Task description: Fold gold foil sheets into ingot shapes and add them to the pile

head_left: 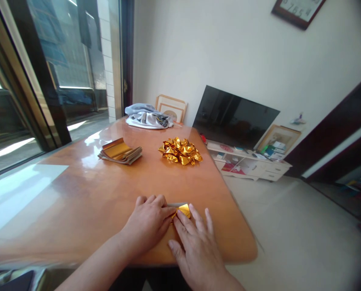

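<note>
A small sheet of gold foil paper (184,210), partly folded with a grey edge showing, lies on the table near its front edge. My left hand (148,220) has its fingers curled at the paper's left side, pinning it down. From the right, my right hand (195,242) lies over the lower part of the sheet, fingers stretched out and spread. Both hands hide much of the paper. Farther back on the left rests a stack of gold foil paper (121,152). A pile of folded gold foil pieces (181,151) sits to its right.
The wooden table (107,214) ends in a rounded corner at the right. Folded clothes (148,116) lie at its far end, before picture frames (171,107). Beyond are a television (235,117) and white cabinet (259,167). A glass door (74,60) stands left.
</note>
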{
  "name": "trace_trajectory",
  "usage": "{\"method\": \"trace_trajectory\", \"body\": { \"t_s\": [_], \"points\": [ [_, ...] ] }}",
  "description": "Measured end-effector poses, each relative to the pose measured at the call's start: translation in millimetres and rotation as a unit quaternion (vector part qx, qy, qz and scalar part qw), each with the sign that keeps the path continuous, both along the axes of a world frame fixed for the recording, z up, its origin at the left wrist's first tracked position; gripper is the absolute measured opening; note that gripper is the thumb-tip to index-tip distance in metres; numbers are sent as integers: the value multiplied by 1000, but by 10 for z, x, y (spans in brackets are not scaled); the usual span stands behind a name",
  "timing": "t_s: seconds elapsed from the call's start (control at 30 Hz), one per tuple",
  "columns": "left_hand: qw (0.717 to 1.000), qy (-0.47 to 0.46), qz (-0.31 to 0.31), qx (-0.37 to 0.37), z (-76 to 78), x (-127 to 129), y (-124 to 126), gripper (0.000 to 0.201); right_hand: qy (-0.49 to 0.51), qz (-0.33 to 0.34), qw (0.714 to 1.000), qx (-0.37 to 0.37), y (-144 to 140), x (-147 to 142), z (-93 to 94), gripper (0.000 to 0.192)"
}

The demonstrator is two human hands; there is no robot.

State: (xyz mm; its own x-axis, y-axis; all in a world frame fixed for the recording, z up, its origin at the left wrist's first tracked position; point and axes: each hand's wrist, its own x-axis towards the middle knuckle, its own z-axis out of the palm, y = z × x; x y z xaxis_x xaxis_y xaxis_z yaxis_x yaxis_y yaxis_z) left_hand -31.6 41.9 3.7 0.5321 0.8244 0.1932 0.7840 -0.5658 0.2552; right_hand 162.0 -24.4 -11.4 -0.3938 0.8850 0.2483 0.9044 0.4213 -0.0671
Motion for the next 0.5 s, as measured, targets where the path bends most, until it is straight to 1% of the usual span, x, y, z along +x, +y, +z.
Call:
{"method": "trace_trajectory", "body": {
  "t_s": [0.1, 0.23, 0.33, 0.5],
  "points": [
    [1000, 5, -1, 1, 13, -8, -5, 32, 2, -16, 1000, -13, -21, 0, 9, 50],
    [1000, 4, -2, 4, 6, -18, -10, 31, 0, -52, 999, -6, -54, 77, 41, 48],
    [1000, -1, -6, 5, -13, -19, -2, 30, -10, -76, 997, 14, -78, 165, 36, 45],
    [1000, -8, -12, 6, -19, -22, 13, 29, -29, -87, 994, 60, -80, 319, 5, 43]
  ]
}}
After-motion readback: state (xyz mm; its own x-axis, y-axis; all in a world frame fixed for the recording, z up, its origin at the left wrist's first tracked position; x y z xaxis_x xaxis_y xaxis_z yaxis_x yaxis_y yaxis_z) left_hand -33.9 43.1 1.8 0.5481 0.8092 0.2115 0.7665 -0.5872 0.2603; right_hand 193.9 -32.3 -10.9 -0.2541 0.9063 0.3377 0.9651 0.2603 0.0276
